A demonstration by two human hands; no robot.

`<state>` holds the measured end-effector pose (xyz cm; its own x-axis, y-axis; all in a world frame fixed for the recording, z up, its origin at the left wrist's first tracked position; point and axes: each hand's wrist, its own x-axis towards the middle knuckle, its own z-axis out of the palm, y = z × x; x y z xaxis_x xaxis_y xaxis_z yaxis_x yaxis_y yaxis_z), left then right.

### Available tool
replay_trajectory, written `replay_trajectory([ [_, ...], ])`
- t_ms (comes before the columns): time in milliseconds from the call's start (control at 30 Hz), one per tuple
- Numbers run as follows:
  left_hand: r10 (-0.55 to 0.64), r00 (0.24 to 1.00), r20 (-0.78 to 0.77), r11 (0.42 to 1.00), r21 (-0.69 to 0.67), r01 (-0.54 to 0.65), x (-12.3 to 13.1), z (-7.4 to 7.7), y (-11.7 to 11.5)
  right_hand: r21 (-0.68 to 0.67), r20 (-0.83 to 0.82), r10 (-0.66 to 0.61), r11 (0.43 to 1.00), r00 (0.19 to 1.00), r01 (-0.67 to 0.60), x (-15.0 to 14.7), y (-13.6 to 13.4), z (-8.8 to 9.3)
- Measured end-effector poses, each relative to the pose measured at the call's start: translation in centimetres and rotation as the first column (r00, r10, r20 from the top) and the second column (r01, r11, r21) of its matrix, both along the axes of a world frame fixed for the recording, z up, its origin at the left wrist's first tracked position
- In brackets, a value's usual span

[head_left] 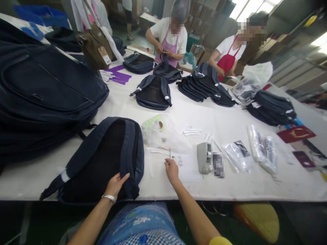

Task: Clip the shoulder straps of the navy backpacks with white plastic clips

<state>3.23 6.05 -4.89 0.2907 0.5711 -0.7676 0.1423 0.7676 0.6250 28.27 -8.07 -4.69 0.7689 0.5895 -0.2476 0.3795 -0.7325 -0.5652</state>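
A navy backpack [102, 160] lies back-side up at the near edge of the white table [230, 190]. My left hand [115, 184] rests on its lower end, fingers spread and flat. My right hand [171, 170] reaches onto a white paper sheet [185, 165] just right of the backpack, fingertips bent down onto the sheet's edge; whether they pinch anything is unclear. White plastic strips [158, 151] lie beside it. A clear plastic bag [163, 134] sits behind the sheet.
A grey tagging gun [204, 157] and clear packets [260, 146] lie to the right. A tall stack of navy backpacks [43, 92] fills the left. Two people in aprons [173, 44] handle more backpacks [153, 92] at the far side.
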Motion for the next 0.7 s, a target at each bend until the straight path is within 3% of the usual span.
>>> replay_trajectory([
  [100, -0.005, 1.0, -0.01, 1.0, -0.02, 0.004, 0.2, 0.4, 0.0, -0.267, 0.141, 0.119, 0.961, 0.983, -0.078, 2.9, -0.5, -0.6],
  [167, -0.002, 1.0, -0.012, 1.0, -0.024, 0.002, 0.3, 0.8, 0.1, -0.332, 0.129, 0.207, 0.93, 0.97, -0.154, 3.6, -0.6, -1.0],
  [333, -0.007, 0.999, -0.032, 0.999, -0.035, 0.006, 0.6, 1.6, 0.2, -0.34, 0.094, 0.28, 0.911, 0.955, -0.233, 3.7, -0.6, -1.2],
  [567, -0.021, 1.0, 0.015, 0.999, -0.038, 0.022, 0.2, 1.4, 0.2, -0.37, 0.135, 0.226, 0.915, 0.965, -0.162, 2.5, -1.1, -1.1],
  [700, -0.03, 1.0, 0.002, 0.999, -0.037, 0.03, 0.1, 1.4, 0.3, -0.391, 0.07, 0.248, 0.898, 0.966, -0.202, 1.6, -1.1, -1.5],
])
